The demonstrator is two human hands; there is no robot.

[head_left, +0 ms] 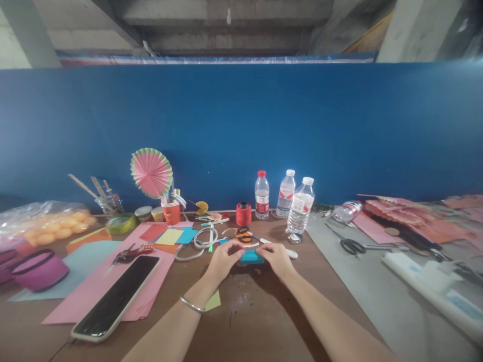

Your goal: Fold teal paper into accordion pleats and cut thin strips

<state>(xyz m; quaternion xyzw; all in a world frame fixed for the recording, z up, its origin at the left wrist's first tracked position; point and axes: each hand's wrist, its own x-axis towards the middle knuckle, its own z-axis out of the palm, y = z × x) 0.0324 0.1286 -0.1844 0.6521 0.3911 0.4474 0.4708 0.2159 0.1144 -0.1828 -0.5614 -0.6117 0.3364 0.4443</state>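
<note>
Between my two hands is a small piece of blue paper (251, 258), close above the brown table (241, 332). My left hand (227, 259) pinches its left end, with a silver bangle on the wrist. The right end is pinched by the fingers of my right hand (278, 258). Just beyond the paper lie orange-handled scissors (243, 236). Behind them stands a spool of red thread (243, 215). A white, rod-like item (291, 254) lies by my right hand. Under my left wrist a yellow paper piece (213, 300) is partly hidden.
Water bottles (301, 206) stand at the back. Left are a phone (116, 299) on pink paper (151, 301), coloured paper squares (169, 236), and a paper cup (172, 213) with a pleated fan (151, 172). Right are black scissors (351, 246) and a power strip (400, 269).
</note>
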